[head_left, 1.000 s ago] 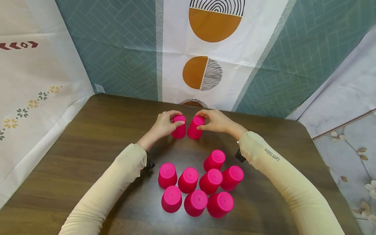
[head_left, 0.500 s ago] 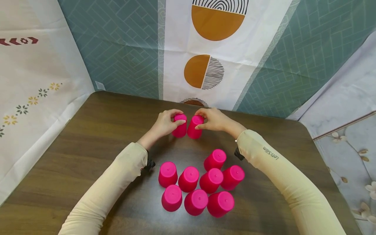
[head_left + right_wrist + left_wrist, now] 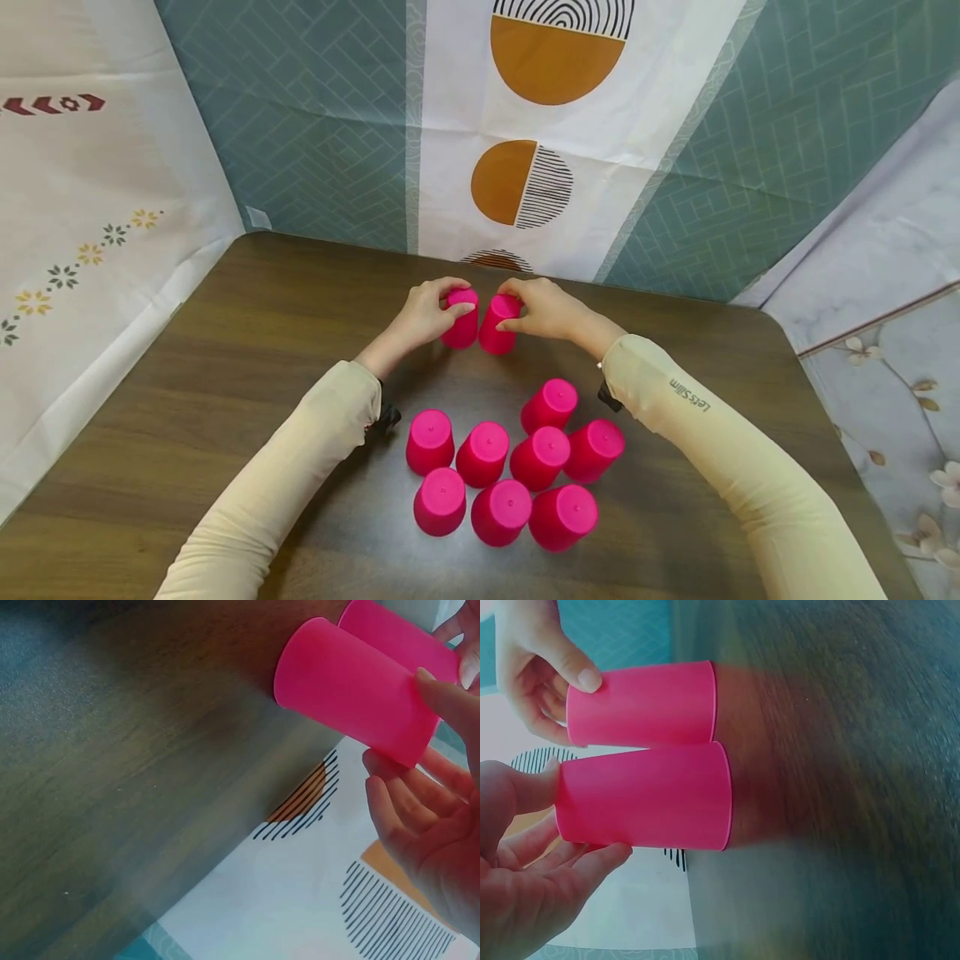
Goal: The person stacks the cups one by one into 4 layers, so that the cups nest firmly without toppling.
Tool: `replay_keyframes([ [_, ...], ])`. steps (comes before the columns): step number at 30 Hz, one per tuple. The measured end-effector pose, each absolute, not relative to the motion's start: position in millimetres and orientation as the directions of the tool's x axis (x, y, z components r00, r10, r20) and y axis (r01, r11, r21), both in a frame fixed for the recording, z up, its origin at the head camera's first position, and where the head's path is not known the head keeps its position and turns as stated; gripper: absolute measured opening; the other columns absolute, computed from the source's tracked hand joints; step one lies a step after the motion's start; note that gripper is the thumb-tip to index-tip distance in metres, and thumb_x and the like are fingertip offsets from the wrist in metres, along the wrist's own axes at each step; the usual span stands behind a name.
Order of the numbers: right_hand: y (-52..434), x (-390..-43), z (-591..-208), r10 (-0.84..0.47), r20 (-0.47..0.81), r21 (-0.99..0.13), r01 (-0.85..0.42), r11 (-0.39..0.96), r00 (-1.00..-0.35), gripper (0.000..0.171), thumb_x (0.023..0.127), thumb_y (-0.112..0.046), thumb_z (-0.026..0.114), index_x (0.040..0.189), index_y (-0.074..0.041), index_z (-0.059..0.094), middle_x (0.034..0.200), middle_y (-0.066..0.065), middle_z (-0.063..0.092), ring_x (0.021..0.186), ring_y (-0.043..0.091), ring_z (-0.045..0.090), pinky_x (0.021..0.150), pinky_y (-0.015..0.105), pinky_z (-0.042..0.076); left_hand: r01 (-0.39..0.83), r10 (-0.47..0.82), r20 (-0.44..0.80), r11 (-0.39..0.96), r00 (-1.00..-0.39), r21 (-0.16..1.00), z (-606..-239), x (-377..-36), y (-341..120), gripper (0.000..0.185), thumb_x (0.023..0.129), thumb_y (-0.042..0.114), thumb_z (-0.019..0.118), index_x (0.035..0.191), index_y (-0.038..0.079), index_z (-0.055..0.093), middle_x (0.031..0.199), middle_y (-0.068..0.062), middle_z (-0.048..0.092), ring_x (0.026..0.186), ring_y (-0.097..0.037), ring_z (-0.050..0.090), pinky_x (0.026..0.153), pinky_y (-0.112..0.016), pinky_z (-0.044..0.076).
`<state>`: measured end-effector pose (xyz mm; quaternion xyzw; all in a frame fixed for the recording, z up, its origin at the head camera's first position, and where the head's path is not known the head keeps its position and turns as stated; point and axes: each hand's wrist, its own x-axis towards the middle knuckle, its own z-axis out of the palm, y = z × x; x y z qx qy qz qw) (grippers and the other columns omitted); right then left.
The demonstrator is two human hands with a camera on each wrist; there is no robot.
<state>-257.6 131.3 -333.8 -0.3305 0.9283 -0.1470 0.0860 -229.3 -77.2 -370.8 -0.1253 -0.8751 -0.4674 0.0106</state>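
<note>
Two pink plastic cups stand upside down side by side near the back of the table. My left hand [image 3: 424, 314] grips the left cup [image 3: 645, 799] near its raised base, thumb on one side and fingers on the other. The right cup [image 3: 360, 686] is held the same way by my right hand [image 3: 551, 308]. In the left wrist view the two cups sit very close, their rims at the tabletop. Nearer to me, several more upside-down pink cups [image 3: 482, 455] form a loose cluster.
The brown wooden table [image 3: 247, 367] ends at a back wall of patterned cloth [image 3: 322, 125]. Pale cloths hang at the left and right sides. The cup cluster lies between my forearms, its rightmost cup [image 3: 595, 450] near the right sleeve [image 3: 720, 442].
Both hands keep their grip on the two cups, which stay nearly in place. The whole view shifts slightly with the head; the clustered cups have not moved on the table.
</note>
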Motion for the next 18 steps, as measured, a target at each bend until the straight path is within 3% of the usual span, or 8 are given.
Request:
replay_keyframes([
  [6,131,-256,-331,-0.638,-0.077,-0.324,-0.586,0.743,-0.766,0.059,0.077,-0.034,0.075,0.123,-0.005,0.053,0.108,0.01,0.066,0.092,0.022,0.064,0.08,0.033,0.051,0.213,0.206,0.12,0.522,-0.971,0.826,-371,-230,-79,0.04,0.084,0.015,0.069,0.121,0.001,0.06,0.115,-0.018,0.063,0.1,-0.029,0.064,0.085,-0.038,0.052],
  [12,138,-252,-325,-0.607,-0.081,-0.298,-0.562,0.772,-0.791,0.074,0.076,-0.045,0.074,0.135,-0.012,0.044,0.127,0.008,0.056,0.112,0.024,0.057,0.092,0.04,0.046,0.216,0.241,0.095,0.545,-0.966,0.81,-367,-233,-81,0.042,0.085,0.017,0.068,0.122,0.001,0.059,0.114,-0.017,0.064,0.098,-0.03,0.064,0.083,-0.039,0.053],
  [18,156,-241,-318,-0.586,0.038,-0.288,-0.57,0.769,-0.81,0.074,0.078,-0.045,0.072,0.139,-0.016,0.041,0.135,0.007,0.047,0.123,0.024,0.046,0.1,0.042,0.04,0.268,0.322,0.08,0.599,-0.943,0.754,-362,-238,-84,0.042,0.086,0.02,0.068,0.123,0.002,0.058,0.113,-0.016,0.064,0.103,-0.03,0.061,0.086,-0.041,0.051],
])
